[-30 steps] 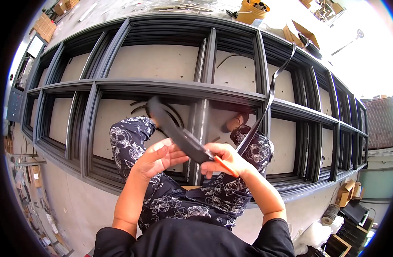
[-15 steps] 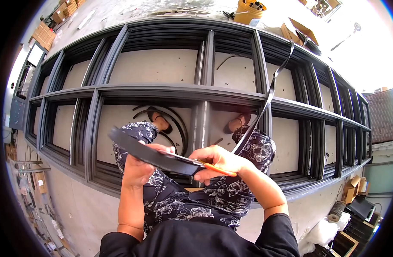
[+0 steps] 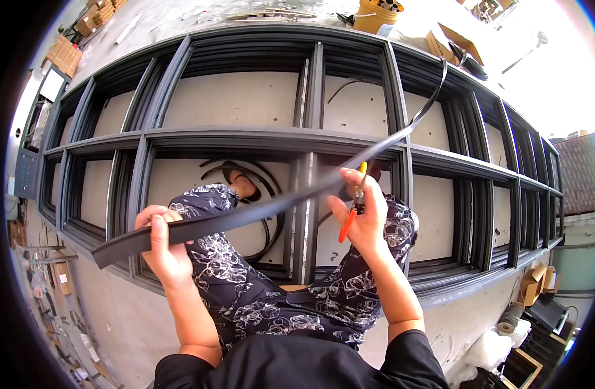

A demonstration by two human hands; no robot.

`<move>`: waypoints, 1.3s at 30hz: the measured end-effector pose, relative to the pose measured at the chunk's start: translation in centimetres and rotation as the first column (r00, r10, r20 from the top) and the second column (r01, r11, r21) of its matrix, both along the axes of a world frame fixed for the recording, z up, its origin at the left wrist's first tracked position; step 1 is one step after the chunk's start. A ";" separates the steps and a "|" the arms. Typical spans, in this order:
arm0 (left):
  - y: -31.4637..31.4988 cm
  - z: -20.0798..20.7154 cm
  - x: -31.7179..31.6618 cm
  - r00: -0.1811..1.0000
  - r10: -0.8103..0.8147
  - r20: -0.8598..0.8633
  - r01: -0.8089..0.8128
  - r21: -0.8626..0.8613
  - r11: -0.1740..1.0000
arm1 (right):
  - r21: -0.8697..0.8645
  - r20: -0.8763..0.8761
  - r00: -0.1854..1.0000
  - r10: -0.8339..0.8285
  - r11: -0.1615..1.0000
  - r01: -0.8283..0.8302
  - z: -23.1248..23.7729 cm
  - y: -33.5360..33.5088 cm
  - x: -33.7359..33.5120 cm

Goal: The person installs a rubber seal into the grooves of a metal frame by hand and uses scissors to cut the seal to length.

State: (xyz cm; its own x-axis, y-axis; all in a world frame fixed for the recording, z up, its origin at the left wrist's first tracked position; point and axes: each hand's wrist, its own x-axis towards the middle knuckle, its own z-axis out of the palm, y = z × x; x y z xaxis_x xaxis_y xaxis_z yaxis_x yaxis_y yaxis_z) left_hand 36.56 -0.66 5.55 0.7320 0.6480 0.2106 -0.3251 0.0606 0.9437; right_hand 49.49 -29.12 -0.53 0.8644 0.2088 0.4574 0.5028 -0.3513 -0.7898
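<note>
A long, flat black strip [image 3: 245,216] stretches across my lap, rising to the far right. My left hand [image 3: 166,256] is closed on it near its squared end, thumb on top. In my right hand [image 3: 370,220] sits a pair of pliers [image 3: 347,225] with orange and yellow handle parts, held upright in the palm. The right fingertips lie close to the strip; whether they touch it I cannot tell. Beneath both hands is a stack of dark grey metal frames [image 3: 271,137], divided into rectangular openings, with my legs inside two of them.
Curved black strips [image 3: 281,214] lie on the floor inside a frame opening. Beyond the frames stand a yellow bucket [image 3: 373,19] holding tubes and an open cardboard box [image 3: 440,42]. Boxes and white plastic wrap [image 3: 485,353] lie at the lower right.
My hands have moved apart, the left one leftward with the strip's end. The strip is now drawn out straight across my lap. The pliers have turned upright and away from the strip's end.
</note>
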 end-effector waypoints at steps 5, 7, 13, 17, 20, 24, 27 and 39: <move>1.6 0.1 -0.9 0.975 0.124 -0.184 -0.159 -0.191 0.969 | -0.259 0.187 0.982 0.017 0.965 0.033 -1.8 -0.7 1.0; 1.7 0.6 -0.8 0.966 0.133 -0.223 -0.193 -0.272 0.943 | -0.335 0.198 0.979 0.053 0.942 0.017 -2.8 -0.2 2.1; 6.0 1.9 -4.3 0.997 0.002 -0.080 -0.043 -0.519 0.854 | -0.426 0.190 0.942 0.276 0.888 -0.175 -4.9 1.5 6.2; 8.1 2.8 -6.4 0.991 -0.102 0.090 0.136 -0.608 0.783 | -0.425 -0.104 0.904 0.416 0.803 -0.418 -6.7 2.1 6.8; 10.5 3.5 -7.6 0.993 -0.063 0.095 0.109 -0.614 0.782 | -0.396 -0.201 0.826 0.526 0.728 -0.560 -8.2 2.0 6.7; 16.7 2.6 -9.3 0.994 0.019 0.109 0.056 -0.642 0.764 | -0.587 -0.211 0.857 0.470 0.640 -0.496 -10.7 -2.3 7.5; 23.3 0.4 -10.3 0.992 0.108 0.061 -0.010 -0.829 0.559 | -0.623 -0.264 0.918 0.297 0.674 -0.397 -10.2 -6.8 8.9; 19.5 -17.2 11.7 0.888 -0.273 -0.369 -0.132 -0.775 0.618 | -0.543 -0.736 0.645 -0.205 0.747 -0.383 7.1 -22.6 1.5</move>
State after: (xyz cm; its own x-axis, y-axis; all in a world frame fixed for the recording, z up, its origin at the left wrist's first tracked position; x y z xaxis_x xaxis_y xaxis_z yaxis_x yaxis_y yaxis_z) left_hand 48.30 18.81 -11.63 0.6573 0.3556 -0.6645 0.1182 0.8221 0.5569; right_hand 50.97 -51.69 6.60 0.7801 0.2683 -0.5651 -0.0634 -0.8648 -0.4981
